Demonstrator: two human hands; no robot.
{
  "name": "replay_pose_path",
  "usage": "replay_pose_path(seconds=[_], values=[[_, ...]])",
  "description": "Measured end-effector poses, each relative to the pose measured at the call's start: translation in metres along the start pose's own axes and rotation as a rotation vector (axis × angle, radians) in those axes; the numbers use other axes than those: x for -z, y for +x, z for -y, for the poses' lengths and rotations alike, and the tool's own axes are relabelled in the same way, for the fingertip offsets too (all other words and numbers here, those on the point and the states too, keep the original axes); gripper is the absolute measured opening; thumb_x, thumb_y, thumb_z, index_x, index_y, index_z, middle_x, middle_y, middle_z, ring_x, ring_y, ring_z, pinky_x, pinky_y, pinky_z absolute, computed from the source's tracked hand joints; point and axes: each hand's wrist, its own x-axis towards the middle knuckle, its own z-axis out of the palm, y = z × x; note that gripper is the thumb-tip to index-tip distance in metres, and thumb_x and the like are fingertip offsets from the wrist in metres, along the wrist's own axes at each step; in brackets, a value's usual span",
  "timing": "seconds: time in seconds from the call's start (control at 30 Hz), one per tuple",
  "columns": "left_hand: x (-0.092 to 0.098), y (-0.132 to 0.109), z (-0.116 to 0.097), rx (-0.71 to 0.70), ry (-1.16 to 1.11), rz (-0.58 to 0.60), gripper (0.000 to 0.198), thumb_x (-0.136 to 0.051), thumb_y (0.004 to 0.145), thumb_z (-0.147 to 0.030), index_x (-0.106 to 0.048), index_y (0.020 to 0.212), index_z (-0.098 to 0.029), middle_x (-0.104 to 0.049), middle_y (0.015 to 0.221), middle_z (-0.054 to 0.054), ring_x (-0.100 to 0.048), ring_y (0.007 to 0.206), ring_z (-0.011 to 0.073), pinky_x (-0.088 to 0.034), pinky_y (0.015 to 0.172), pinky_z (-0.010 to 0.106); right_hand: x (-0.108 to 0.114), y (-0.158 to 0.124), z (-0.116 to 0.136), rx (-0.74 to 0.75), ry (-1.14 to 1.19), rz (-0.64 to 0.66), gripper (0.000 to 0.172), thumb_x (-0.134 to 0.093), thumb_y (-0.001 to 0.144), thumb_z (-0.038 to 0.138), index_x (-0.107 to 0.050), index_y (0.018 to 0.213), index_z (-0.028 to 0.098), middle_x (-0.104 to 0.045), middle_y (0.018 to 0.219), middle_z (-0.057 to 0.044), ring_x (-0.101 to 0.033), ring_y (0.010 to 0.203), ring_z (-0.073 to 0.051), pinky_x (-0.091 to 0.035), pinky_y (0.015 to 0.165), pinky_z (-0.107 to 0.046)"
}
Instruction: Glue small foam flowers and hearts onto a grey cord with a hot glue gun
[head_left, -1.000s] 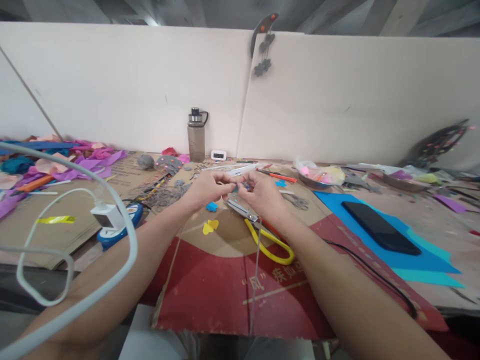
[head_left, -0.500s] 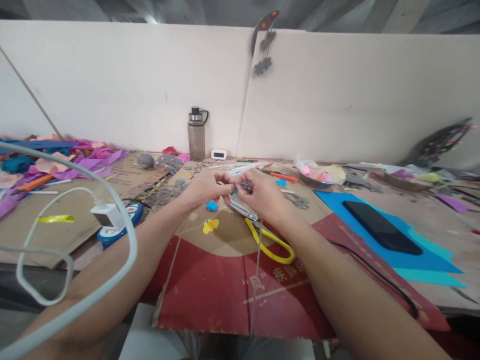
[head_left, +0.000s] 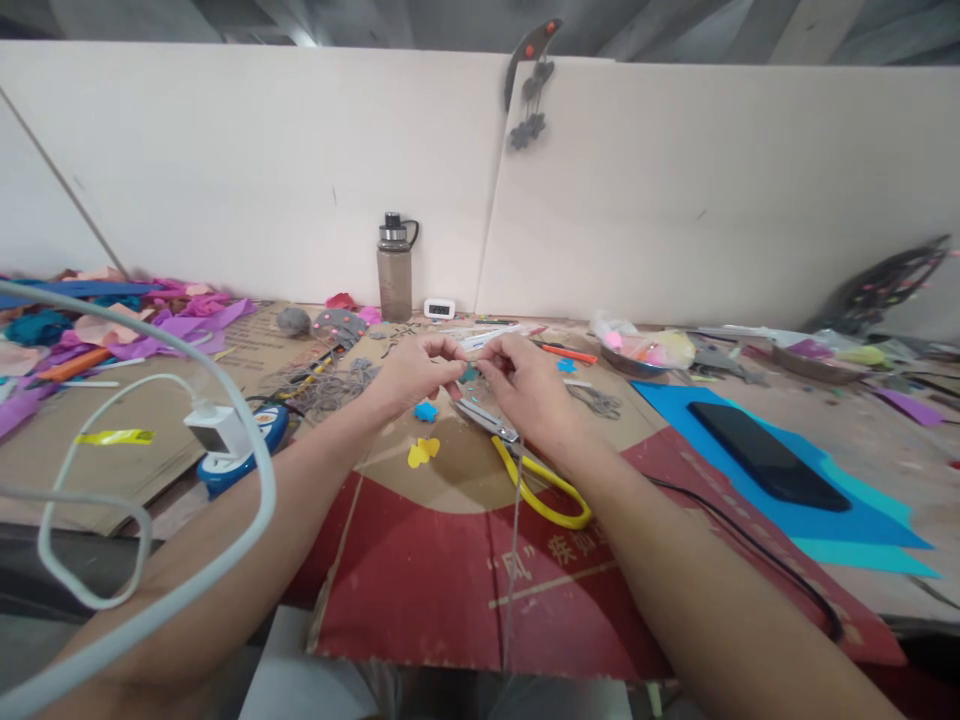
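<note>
Both my hands meet over the middle of the cardboard-covered table (head_left: 450, 560). My left hand (head_left: 412, 372) and my right hand (head_left: 525, 385) are closed in pinches on a small teal piece (head_left: 469, 374) held between their fingertips. A thin grey thread (head_left: 513, 540) hangs down from under my right hand toward me. Just below the hands lie a blue flower cutout (head_left: 426, 411), a yellow cutout (head_left: 421, 452) and yellow-handled scissors (head_left: 525, 470).
A grey water bottle (head_left: 394, 268) and a small white clock (head_left: 439, 309) stand by the back wall. A black phone (head_left: 769, 456) lies on blue sheets at right. Coloured paper scraps (head_left: 112, 325) pile at left. A white charger and cable (head_left: 214, 432) sit near left.
My hands have drawn slightly closer together and a little upward around the small teal piece; the view has barely shifted.
</note>
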Motion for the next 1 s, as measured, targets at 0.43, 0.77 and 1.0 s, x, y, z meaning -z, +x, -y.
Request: replay_pose_path(seconds=[0.43,0.77,1.0], values=[[-0.004,-0.001,0.003,-0.037,-0.03,-0.109,0.007,-0.06,0.072,-0.021,-0.058,0.077,-0.016,-0.059,0.056,-0.003,-0.059,0.047,0.0079,-0.037,0.04,0.015,-0.005,-0.003,0.009,-0.103,-0.043,0.043,0.023,-0.047,0.089,0.027,-0.058,0.072,0.017,-0.058,0.068,-0.001,-0.049,0.066,-0.014,-0.033,0.064,-0.027],[-0.008,0.0,0.008,-0.066,-0.13,-0.069,0.011,-0.062,0.075,-0.025,-0.057,0.077,-0.016,-0.062,0.062,-0.002,-0.059,0.049,0.0074,-0.04,0.042,0.015,-0.007,-0.003,0.012,-0.217,0.018,-0.023,0.026,-0.05,0.087,0.029,-0.06,0.067,0.017,-0.06,0.063,0.001,-0.046,0.058,-0.011,-0.032,0.061,-0.025],[-0.012,0.0,0.01,-0.08,-0.19,-0.116,0.013,-0.065,0.073,-0.025,-0.057,0.077,-0.015,-0.06,0.062,-0.002,-0.063,0.052,0.0097,-0.048,0.048,0.018,-0.008,-0.003,0.011,-0.206,0.011,-0.024,0.025,-0.051,0.086,0.029,-0.061,0.067,0.017,-0.061,0.064,0.0,-0.048,0.059,-0.012,-0.032,0.061,-0.025]])
